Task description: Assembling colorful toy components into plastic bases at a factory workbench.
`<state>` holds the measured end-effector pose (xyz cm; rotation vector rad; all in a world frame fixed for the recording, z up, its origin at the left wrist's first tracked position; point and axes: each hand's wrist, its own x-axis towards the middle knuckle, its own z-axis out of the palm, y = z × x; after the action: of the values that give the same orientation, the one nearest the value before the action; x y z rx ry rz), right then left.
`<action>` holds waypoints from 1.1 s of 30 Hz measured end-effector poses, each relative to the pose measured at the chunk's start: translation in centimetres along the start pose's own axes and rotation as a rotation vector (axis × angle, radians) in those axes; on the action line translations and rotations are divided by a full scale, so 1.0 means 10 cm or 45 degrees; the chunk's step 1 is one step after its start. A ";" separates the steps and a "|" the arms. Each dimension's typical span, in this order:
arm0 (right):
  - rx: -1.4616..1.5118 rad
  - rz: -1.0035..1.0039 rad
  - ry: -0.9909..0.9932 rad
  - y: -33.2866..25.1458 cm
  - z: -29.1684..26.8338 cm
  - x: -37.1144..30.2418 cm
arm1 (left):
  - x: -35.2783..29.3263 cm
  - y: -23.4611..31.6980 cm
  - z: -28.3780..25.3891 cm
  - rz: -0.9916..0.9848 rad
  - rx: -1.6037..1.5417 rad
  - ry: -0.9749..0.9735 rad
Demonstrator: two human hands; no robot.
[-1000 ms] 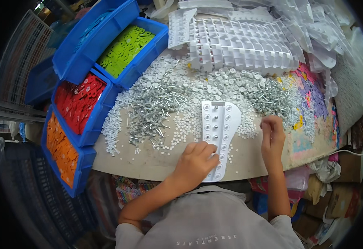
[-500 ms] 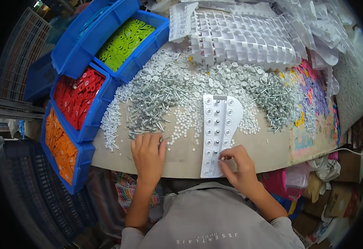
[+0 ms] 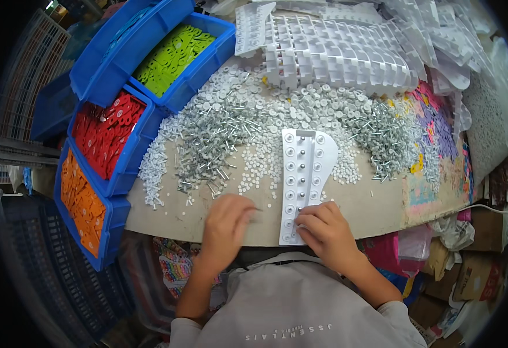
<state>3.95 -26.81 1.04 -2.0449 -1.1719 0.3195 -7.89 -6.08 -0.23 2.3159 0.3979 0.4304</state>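
A white plastic panel [image 3: 289, 194] with rows of round studs lies upright before me on the table. Metal pins stand along its middle channel. My right hand [image 3: 330, 233] is at the panel's near end, thumb and fingertips pinched together over the channel; whatever they grip is hidden. To the left of the panel, my left hand [image 3: 225, 229] hovers above the table, slightly blurred. A thin metal pin [image 3: 258, 209] sticks out from its pinched fingertips. Beyond that hand lies a heap of loose metal pins [image 3: 210, 145].
Blue bins [image 3: 149, 107] on the left hold green, red and orange plastic pieces. White caps [image 3: 317, 107] and more metal pins [image 3: 381, 139] are heaped beyond the panel. Stacked white panels [image 3: 341, 52] stand at the back. Purple pieces [image 3: 436, 127] lie to the right.
My left hand has moved right and nearer to me, away from the pin heap, with a pin in its fingers. My right hand has shifted slightly left over the channel.
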 end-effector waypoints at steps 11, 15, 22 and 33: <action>0.121 0.108 0.114 0.09 0.03 -0.10 | -0.11 0.25 0.34 0.286 -0.377 -0.330; 0.107 0.102 0.106 0.10 0.03 -0.11 | -0.11 0.24 0.37 0.356 -0.328 -0.383; 0.081 0.079 0.110 0.10 0.03 -0.10 | -0.14 0.31 0.39 0.621 0.014 -0.325; -0.046 0.105 0.464 0.42 -0.19 0.17 | 0.16 0.14 0.30 0.406 -0.026 0.009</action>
<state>8.58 -27.56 -0.38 -2.0766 -0.8768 -0.0380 -4.94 -8.23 -0.97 2.3642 0.0248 0.5930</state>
